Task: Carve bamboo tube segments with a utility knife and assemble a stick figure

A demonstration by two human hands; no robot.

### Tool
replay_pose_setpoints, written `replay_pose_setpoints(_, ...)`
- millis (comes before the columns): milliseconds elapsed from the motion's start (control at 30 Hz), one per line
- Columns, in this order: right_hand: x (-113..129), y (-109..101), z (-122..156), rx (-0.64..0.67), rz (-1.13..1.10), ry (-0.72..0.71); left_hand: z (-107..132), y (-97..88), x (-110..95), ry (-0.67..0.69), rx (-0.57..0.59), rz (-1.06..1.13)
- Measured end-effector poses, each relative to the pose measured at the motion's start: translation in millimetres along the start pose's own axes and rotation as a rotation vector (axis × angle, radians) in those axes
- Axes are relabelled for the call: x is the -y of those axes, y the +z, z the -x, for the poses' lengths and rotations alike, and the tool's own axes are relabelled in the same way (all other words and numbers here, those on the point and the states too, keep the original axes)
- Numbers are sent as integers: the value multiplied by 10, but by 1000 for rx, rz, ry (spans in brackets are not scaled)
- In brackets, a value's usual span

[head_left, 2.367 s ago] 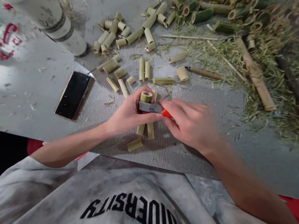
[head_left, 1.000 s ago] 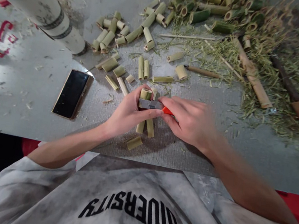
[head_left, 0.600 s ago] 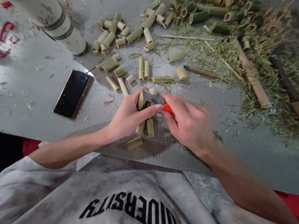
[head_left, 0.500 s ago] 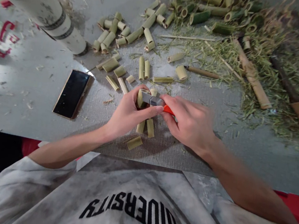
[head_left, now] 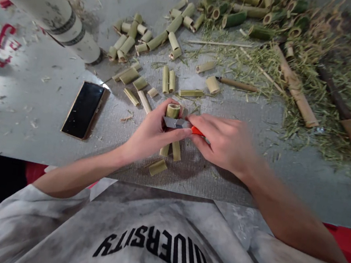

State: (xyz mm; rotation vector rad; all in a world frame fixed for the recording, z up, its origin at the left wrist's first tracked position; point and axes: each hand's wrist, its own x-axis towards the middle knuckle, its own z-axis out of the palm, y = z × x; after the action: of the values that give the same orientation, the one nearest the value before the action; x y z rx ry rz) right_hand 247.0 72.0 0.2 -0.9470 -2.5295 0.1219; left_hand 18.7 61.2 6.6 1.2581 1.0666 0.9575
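Note:
A short bamboo tube (head_left: pixel 173 110) is gripped in the fingers of my left hand (head_left: pixel 151 131), its hollow end tilted up and away from me. My right hand (head_left: pixel 222 143) is closed round the orange handle of a utility knife (head_left: pixel 176 124). The grey blade lies across the near side of the tube, and my left thumb rests against the knife near its handle. The lower part of the tube is hidden behind blade and thumb. Right below my hands lie split bamboo pieces (head_left: pixel 157 168) on the grey table (head_left: pixel 220 185).
A phone (head_left: pixel 83 110) lies to the left, near tall stacked white cups (head_left: pixel 69 25). Cut bamboo pieces (head_left: pixel 158 41) spread beyond my hands. A thin carving tool (head_left: pixel 238 85), green bamboo shavings (head_left: pixel 304 97) and a long-bladed tool (head_left: pixel 339 102) are at the right.
The bamboo tube has tipped so its open end shows above the blade. The knife has moved slightly down toward me, from the tube's top to its near side.

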Motion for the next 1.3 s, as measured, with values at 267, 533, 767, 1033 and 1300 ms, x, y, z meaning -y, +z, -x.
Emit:
replay_pose_setpoints(267,99,12,9,-29,91,97,16,-13,81,-24,-17,-18)
replay_pose_setpoints(533,174,28,27,-106,64,206,75,20,148,-2,-97,-85)
replay_pose_setpoints(767,99,29,32,-140,30,238,36,0,154,25,-73,48)
replay_pose_setpoints(1033,95,53,31,-154,52,227,20,-9,150,-49,-30,316)
replay_pose_setpoints(1300,90,66,32,-189,46,209,0,-9,191,-63,-129,229)
